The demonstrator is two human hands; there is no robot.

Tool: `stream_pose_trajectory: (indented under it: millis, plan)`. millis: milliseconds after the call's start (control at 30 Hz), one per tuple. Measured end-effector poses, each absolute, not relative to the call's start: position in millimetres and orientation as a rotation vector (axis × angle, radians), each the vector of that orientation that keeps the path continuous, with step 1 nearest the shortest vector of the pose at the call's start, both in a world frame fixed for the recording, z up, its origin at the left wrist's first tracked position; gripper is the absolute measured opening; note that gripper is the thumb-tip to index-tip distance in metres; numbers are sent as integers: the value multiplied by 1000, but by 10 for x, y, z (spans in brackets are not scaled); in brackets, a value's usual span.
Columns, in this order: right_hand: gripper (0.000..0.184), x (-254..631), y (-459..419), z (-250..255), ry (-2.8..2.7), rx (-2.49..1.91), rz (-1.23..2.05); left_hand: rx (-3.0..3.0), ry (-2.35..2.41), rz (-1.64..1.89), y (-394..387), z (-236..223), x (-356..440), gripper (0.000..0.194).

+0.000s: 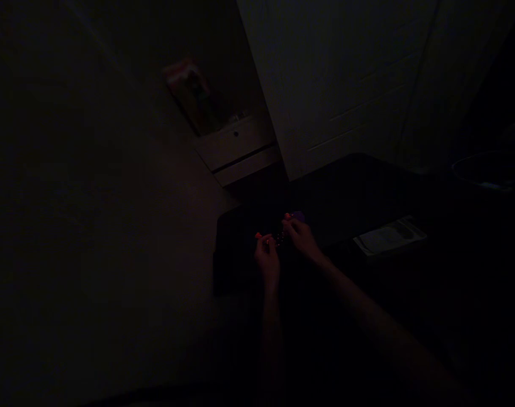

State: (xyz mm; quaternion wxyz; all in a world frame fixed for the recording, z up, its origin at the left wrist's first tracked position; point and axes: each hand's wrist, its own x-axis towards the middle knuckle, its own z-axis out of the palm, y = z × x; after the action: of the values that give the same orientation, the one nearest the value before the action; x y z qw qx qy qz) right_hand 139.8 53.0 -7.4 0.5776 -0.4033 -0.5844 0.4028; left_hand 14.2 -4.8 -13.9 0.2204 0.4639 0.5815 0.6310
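The scene is very dark. My left hand and my right hand are close together over a dark surface, fingers pinched. Between them runs a short string of small red beads. My right hand also touches a small purple object at its fingertips. What the purple object is I cannot make out.
A flat pale booklet or packet lies on the dark surface to the right. A light door or panel stands behind. A drawer front and a reddish box are at the back left. A dim round container sits far right.
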Motion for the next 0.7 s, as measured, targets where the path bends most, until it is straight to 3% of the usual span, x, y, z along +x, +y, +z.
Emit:
stream_pose_trajectory:
  millis: [700]
  plan:
    - [28,1372,541,-132,-1395,-880,956,1200,1586,1808,-32,-171,125,33]
